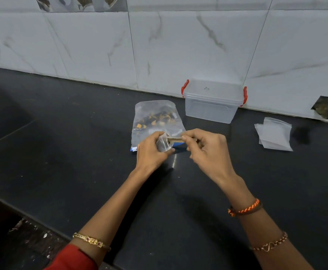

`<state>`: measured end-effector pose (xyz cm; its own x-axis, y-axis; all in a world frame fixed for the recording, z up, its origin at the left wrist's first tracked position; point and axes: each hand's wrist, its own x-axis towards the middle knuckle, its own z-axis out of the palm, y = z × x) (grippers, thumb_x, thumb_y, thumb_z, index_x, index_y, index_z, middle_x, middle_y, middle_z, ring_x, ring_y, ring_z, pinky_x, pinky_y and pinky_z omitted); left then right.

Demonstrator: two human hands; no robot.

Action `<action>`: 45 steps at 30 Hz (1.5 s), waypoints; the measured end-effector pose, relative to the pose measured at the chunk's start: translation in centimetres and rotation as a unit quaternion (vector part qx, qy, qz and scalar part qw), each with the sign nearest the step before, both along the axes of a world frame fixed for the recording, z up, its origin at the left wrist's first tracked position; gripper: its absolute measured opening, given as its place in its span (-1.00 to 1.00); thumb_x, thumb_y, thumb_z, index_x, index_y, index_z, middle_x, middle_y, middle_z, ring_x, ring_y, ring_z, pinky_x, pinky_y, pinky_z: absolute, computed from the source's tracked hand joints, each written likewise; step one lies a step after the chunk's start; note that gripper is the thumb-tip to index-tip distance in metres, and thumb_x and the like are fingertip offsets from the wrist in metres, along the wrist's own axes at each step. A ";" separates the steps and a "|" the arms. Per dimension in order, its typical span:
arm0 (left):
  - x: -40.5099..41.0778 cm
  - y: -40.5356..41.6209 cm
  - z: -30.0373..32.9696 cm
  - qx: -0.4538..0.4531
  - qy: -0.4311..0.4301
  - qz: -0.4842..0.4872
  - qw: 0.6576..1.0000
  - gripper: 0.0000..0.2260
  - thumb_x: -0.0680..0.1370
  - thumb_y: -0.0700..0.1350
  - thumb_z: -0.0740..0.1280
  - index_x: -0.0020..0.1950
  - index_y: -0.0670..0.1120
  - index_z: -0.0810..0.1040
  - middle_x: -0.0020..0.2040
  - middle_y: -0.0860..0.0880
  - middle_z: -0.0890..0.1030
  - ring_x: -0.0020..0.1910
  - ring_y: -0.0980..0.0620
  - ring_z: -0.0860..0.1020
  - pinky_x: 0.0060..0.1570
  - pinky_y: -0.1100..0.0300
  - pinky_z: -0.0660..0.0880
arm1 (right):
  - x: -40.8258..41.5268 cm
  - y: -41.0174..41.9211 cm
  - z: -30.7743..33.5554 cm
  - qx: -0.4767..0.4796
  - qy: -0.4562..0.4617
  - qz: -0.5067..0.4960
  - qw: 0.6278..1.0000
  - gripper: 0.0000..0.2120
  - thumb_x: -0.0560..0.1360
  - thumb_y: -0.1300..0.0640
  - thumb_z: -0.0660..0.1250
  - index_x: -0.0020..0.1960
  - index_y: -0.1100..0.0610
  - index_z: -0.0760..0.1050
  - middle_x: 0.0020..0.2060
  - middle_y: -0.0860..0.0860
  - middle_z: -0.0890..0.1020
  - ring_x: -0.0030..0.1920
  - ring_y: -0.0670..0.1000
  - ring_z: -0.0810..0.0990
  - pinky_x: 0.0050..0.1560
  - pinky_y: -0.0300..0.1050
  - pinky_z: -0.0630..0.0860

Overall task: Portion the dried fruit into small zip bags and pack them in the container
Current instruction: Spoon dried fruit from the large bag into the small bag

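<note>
Dark surface [81,152], backed by a tiled wall. Lidded clear container [212,102] with red clips stands at the back edge against the wall. Large bag of dried fruit [155,117] lies just left of it. Stack of empty zip bags [274,135] lies toward the right edge. Left hand [151,151] grips a small zip bag [162,144], fingers curled round it. Right hand [206,149] pinches the bag's top edge.

soft, even indoor light; a small glare streak on the dark counter [173,161], faint arm shadows, slight wide-angle bending at edges, mild softness
</note>
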<state>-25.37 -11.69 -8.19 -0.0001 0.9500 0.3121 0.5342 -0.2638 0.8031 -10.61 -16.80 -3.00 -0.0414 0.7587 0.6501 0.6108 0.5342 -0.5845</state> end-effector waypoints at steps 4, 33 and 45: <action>-0.2 0.2 0.3 -0.009 -0.033 -0.016 0.999 -0.69 0.34 -0.10 0.51 0.03 -0.11 0.57 -0.16 -0.01 0.61 -0.19 0.02 0.55 -0.14 0.17 0.50 | 0.5 0.4 -0.8 0.128 -0.102 0.041 0.986 -0.83 0.44 0.22 0.29 -0.11 0.25 0.64 -0.27 0.05 0.69 -0.32 -0.04 0.58 -0.31 -0.21 0.52; -2.9 3.2 0.3 0.024 0.023 0.118 0.992 -0.77 0.45 -0.18 0.35 -0.37 -0.02 0.40 -0.48 0.08 0.38 -0.42 -0.04 0.35 -0.42 0.21 0.26 | -0.5 2.1 -3.8 -0.309 0.354 -0.039 0.882 -0.87 0.55 0.35 0.20 0.00 0.25 0.52 -0.36 0.08 0.58 -0.44 -0.14 0.53 -0.40 -0.35 0.53; -3.3 2.6 0.5 0.052 -0.055 0.054 0.996 -0.91 0.41 -0.28 0.42 -0.28 -0.14 0.58 -0.36 0.06 0.54 -0.35 0.13 0.48 -0.31 0.21 0.43 | -7.2 7.1 -5.4 -0.223 -0.041 -0.144 0.963 -0.74 0.57 0.16 0.19 -0.29 0.13 0.28 -0.18 0.15 0.58 -0.08 0.16 0.56 -0.23 -0.15 0.24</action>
